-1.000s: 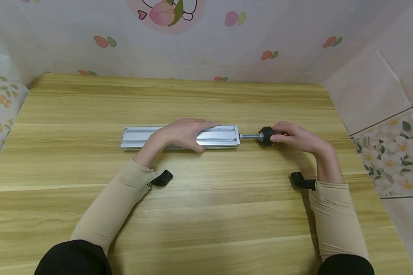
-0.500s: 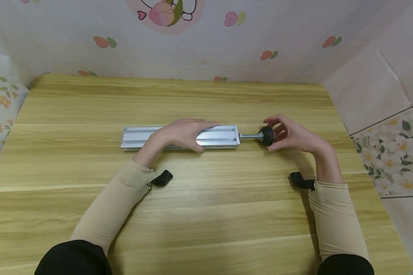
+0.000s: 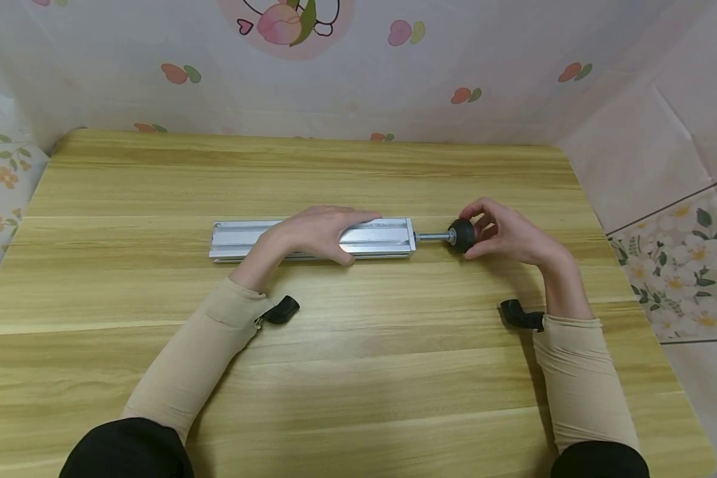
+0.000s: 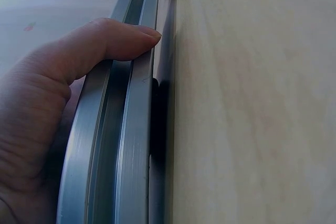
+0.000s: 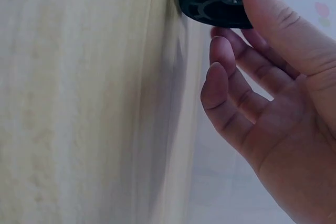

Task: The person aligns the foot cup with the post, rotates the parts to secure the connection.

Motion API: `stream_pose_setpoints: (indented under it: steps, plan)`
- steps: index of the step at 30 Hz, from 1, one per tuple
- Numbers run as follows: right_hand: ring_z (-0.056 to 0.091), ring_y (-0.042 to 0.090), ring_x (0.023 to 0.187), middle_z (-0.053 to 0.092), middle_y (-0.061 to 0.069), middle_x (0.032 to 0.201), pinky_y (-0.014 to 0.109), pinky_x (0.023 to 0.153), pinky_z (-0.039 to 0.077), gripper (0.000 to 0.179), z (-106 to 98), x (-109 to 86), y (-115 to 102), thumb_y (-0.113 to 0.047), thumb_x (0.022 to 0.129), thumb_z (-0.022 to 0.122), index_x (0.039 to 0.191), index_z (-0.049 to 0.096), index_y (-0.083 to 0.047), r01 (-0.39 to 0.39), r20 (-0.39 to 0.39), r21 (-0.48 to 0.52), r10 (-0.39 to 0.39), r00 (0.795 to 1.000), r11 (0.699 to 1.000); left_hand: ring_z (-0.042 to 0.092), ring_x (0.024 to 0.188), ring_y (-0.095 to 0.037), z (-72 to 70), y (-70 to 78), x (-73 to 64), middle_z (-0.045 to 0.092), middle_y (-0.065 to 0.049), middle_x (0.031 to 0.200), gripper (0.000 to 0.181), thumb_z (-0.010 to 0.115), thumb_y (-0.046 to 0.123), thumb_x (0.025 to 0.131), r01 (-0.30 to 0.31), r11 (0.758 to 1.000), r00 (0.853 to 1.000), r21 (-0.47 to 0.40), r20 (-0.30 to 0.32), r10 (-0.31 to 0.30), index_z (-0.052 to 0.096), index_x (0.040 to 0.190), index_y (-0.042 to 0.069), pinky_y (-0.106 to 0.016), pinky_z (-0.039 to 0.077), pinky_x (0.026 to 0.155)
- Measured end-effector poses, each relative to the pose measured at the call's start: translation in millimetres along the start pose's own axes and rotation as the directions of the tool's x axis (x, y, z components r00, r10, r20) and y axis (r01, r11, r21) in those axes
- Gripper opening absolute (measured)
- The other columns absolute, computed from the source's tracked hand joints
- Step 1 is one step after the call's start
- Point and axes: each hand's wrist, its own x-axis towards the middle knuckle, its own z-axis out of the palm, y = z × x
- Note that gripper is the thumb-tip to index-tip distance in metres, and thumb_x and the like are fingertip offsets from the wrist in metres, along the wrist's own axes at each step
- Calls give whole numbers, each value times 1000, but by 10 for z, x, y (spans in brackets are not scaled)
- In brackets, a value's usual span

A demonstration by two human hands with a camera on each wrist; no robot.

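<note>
A silver aluminium extrusion profile [image 3: 376, 238] lies lengthwise on the wooden table. My left hand [image 3: 317, 231] grips it across the top; in the left wrist view the thumb [image 4: 121, 39] presses its slotted side. From the profile's right end plate sticks a threaded rod [image 3: 433, 237] with a nut. On the rod's outer end sits a round black levelling foot [image 3: 463, 236]. My right hand [image 3: 510, 232] holds the foot by its rim, thumb on the near side and a fingertip on the far side. In the right wrist view its other fingers [image 5: 215, 85] hang loosely curled below the foot.
The wooden table [image 3: 358, 372] runs back to a fruit-patterned cloth [image 3: 334, 93]. Flowered panels [image 3: 693, 265] flank it on the right. A black wrist camera [image 3: 281, 310] juts from the left sleeve, another [image 3: 520, 315] from the right one.
My right hand let go of the foot's outer side, spread its fingers around it, and has now closed thumb and finger on the rim. The left hand and the profile stay put.
</note>
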Motion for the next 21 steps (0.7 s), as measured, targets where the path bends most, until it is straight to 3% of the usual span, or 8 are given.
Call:
stream_pose_setpoints:
  steps: [6,12,21]
  plan:
    - [60,4,96,64,15,124,19,80,49,54,-32,-37,34,-8,87,79,137,58,-5,-5,20,-3,5,1000,1000,40,152,-23,3,3,-1,43,-2,164,94,70,32,79,6,1000,1000,1,1,-6,28,164,29,-49,32,125]
    - [58,0,99,61,16,127,17,82,47,48,-55,-63,76,-10,98,68,144,55,-3,31,73,-26,-29,997,999,41,152,-24,7,10,2,44,-3,163,93,70,32,80,0,1000,1000,3,-2,0,30,164,28,-49,34,124]
    - [50,17,97,60,9,115,23,82,42,40,-70,-55,41,-22,106,56,141,58,-4,-86,114,-52,92,989,995,42,151,-24,6,5,1,45,-3,163,93,69,30,79,-14,1000,1000,-6,-5,13,31,163,26,-49,36,122]
